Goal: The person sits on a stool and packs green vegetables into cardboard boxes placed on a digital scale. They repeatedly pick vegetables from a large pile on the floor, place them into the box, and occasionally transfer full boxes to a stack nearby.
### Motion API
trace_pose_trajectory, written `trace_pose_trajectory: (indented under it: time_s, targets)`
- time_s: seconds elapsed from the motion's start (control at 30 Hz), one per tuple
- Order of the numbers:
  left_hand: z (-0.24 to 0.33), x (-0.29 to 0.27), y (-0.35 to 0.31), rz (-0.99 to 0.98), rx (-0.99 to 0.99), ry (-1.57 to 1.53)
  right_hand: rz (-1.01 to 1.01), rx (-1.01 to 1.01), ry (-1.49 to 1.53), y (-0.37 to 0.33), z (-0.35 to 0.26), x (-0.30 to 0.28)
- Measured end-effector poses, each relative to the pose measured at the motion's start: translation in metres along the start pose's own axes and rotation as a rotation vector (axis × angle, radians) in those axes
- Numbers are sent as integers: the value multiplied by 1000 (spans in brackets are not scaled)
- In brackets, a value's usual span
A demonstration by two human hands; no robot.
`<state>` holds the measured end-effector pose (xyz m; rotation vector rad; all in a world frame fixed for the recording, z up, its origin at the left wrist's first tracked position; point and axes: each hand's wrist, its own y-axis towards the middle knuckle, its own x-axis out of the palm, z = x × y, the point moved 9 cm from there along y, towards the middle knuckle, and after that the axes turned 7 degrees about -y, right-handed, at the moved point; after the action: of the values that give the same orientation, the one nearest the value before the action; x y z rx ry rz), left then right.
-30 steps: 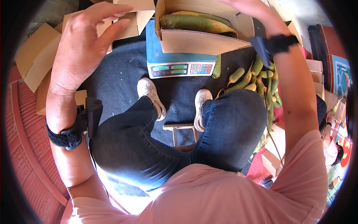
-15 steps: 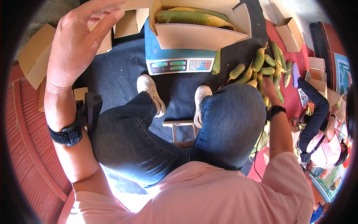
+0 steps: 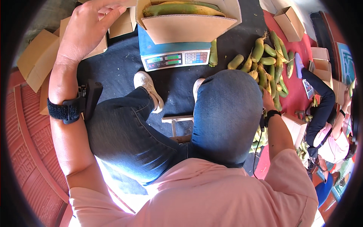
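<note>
My left hand [image 3: 89, 30] is raised at the upper left, beside the left flap of a cardboard box. Its thumb and fingers are bent but apart, and the fingertips run to the picture's top edge, so any contact with the flap is unclear. Long green radishes [image 3: 185, 10] lie inside that box [image 3: 189, 30], which stands on a blue electronic scale [image 3: 176, 59]. My right hand [image 3: 267, 100] reaches down past my right knee into a heap of green radishes [image 3: 279, 68]. The knee hides part of that hand, and its fingers cannot be made out.
Open cardboard boxes [image 3: 38, 58] stand at the left, and another box [image 3: 289, 23] at the far right. One radish [image 3: 213, 53] lies beside the scale. A low wooden stool [image 3: 177, 119] is between my legs. Another person [image 3: 332, 145] sits at the right, near stacked boxes [image 3: 321, 70].
My right hand has moved down and nearer my knee, at the near side of the radish heap. My left hand has come closer to the box flap. The whole view has shifted slightly.
</note>
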<state>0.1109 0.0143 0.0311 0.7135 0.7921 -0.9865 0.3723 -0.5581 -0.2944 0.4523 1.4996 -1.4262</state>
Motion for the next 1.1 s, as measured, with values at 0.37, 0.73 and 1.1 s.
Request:
trace_pose_trajectory:
  time_s: [0.37, 0.73, 1.1]
  targets:
    - [27, 13, 13, 12, 94, -40, 889, -1108, 404, -75, -298, -377]
    - [23, 26, 16, -6, 79, -134, 144, -962, -769, -9, -499, -270]
    - [9, 29, 19, -24, 38, -203, 256, -970, -748, -3, -504, -271]
